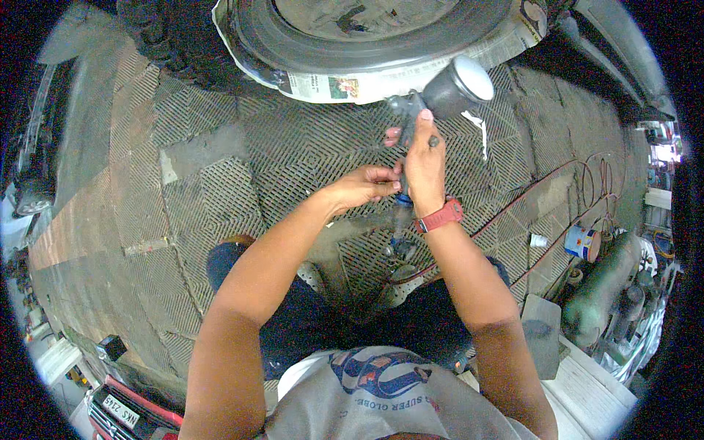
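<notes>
At the far left a dark vehicle body (pixel 33 169) curves along the edge of the grey grid-patterned metal floor grating (pixel 213 191), and at the near left a red vehicle corner with a number plate (pixel 128 411) pokes in.

The left hand (pixel 359 187) reaches in from the near left, its fingers (pixel 385 176) pinched nearly shut on a small part at the lower end of the spray gun's grip; what exactly they pinch is too small to tell.

The grey metal spray gun with a round lidded cup (pixel 447 92) stands roughly upright in mid-scene, cup tilted to the far right. The right hand (pixel 424 165), with a red wristwatch (pixel 438 216) on its wrist, is wrapped closed round the gun's grip, fingers (pixel 411 132) curled about it and the thumb lying up the back. A blue fitting (pixel 403 198) hangs just under the grip, with a thin red air hose (pixel 513 205) running away to the right in loops over the grating.

Far beyond the gun lies a black tyre masked with newspaper (pixel 381 55). At the right, well apart from the hands, sit a small white cup (pixel 539 240), a blue and white paint tin (pixel 583 242) and a green cylinder tank (pixel 601 293).
</notes>
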The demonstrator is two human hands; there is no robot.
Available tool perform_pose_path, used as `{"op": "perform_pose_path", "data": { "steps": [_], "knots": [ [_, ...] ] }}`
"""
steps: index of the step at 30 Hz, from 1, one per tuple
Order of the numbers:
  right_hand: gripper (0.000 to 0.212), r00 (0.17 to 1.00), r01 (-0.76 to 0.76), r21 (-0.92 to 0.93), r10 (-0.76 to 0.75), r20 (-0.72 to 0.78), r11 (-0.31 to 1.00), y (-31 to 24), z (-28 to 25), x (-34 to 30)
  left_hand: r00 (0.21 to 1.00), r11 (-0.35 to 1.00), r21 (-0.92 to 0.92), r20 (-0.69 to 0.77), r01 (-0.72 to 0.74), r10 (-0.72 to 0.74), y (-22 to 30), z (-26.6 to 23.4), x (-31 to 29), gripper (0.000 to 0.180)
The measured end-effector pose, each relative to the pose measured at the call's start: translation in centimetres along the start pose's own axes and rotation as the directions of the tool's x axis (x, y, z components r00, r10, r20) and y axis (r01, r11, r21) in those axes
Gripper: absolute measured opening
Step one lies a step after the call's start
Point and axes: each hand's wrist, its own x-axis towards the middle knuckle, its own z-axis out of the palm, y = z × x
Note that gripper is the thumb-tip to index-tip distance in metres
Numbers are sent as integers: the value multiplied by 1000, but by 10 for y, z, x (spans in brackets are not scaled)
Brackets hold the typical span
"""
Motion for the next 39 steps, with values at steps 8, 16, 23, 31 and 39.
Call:
{"op": "perform_pose_path", "data": {
  "steps": [8, 16, 23, 31, 39],
  "knots": [
    [64, 996, -77, 101, 72, 53, 992, 11, 7, 13, 998, 999, -11, -51, 36, -37, 0, -1, -2, 28],
    [70, 955, 139, -70, -152, -254, 988, 7, -22, 16, 996, 995, 86, -59, -60, 65, 11, 27, 30, 29],
    [71, 955, 165, -68, -177, -236, 984, 5, -17, 13, 993, 996, 87, -111, -31, 41, 18, 20, 32, 21],
    [64, 999, 35, 78, -36, 10, 996, -3, 11, 11, 997, 999, 26, -66, -46, 47, 9, -11, 5, 24],
    [66, 1000, -20, 68, 19, 25, 997, -2, 0, 18, 998, 996, 69, -33, -60, 62, 24, 0, 5, 21]
  ]
}}
